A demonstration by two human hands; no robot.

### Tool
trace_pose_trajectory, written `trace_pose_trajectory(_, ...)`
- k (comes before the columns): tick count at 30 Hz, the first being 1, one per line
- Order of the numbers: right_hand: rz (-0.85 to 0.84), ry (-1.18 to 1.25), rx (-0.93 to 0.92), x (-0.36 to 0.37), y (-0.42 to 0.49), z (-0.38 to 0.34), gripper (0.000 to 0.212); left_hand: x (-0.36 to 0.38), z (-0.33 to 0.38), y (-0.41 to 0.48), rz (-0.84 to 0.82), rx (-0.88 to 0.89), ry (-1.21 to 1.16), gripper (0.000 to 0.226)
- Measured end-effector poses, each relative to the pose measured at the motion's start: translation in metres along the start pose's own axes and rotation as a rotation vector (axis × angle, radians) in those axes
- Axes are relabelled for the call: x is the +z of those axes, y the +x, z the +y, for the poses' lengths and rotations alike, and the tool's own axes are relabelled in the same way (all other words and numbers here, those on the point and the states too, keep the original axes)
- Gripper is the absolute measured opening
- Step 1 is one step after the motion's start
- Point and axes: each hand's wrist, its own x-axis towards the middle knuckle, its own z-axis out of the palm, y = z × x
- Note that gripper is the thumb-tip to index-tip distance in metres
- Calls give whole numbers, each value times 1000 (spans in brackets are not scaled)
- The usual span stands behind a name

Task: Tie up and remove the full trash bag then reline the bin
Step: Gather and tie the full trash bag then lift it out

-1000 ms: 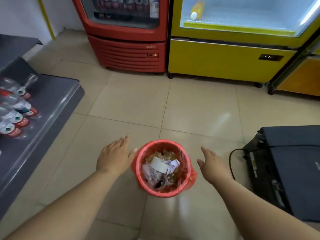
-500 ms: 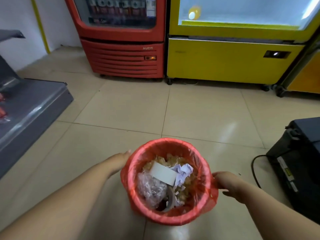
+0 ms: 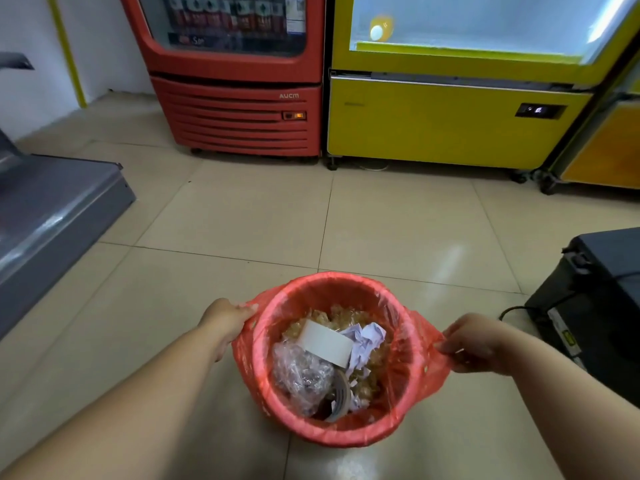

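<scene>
A small round bin lined with a red trash bag (image 3: 346, 289) stands on the tiled floor in front of me. The bag holds a white paper piece (image 3: 327, 342), crumpled paper, clear plastic wrap and brownish scraps. My left hand (image 3: 225, 318) grips the bag's edge on the left side of the rim. On the right, my right hand (image 3: 474, 342) pinches the bag's edge and holds it pulled outward from the rim.
A red drinks cooler (image 3: 235, 74) and a yellow glass-door cooler (image 3: 457, 84) stand against the far wall. A grey shelf base (image 3: 52, 209) lies at the left. A black box with a cable (image 3: 595, 306) sits close at the right.
Both hands came from hovering beside the bin to taking hold of the bag's edge. The bag's sides are now pulled outward off the rim, and my view has moved closer to the bin.
</scene>
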Motion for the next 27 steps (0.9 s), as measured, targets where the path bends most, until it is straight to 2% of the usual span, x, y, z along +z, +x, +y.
trace_pose_trajectory(1, 7, -10, -23, -2, -4, -8, 5, 0, 0, 0, 27, 44, 13, 17)
trace_pose_trajectory(3, 28, -41, -79, -4, -15, -23, 7, -3, 6, -6, 42, 135, 40, 26)
trace_pose_trajectory(7, 25, -112, -156, -1, -43, -47, 2, -15, 21, -25, -114, 224, 70, 22)
trace_pose_trajectory(12, -50, -153, -189, -1, -71, -63, 17, -38, 37, -51, -329, 185, 172, 19)
trace_pose_trajectory(16, -99, -116, -258, -4, -95, -78, 14, -45, 49, -67, -437, 92, 235, 25)
trace_pose_trajectory(20, -44, 81, -381, -11, -108, -92, 27, -40, 64, -73, -359, 57, 85, 26)
trace_pose_trajectory(24, 16, 221, -461, -12, -102, -99, 20, -37, 77, -73, -296, 12, -35, 31)
trace_pose_trajectory(27, -16, 359, -500, -11, -94, -103, 23, -39, 86, -74, -308, -40, -193, 25)
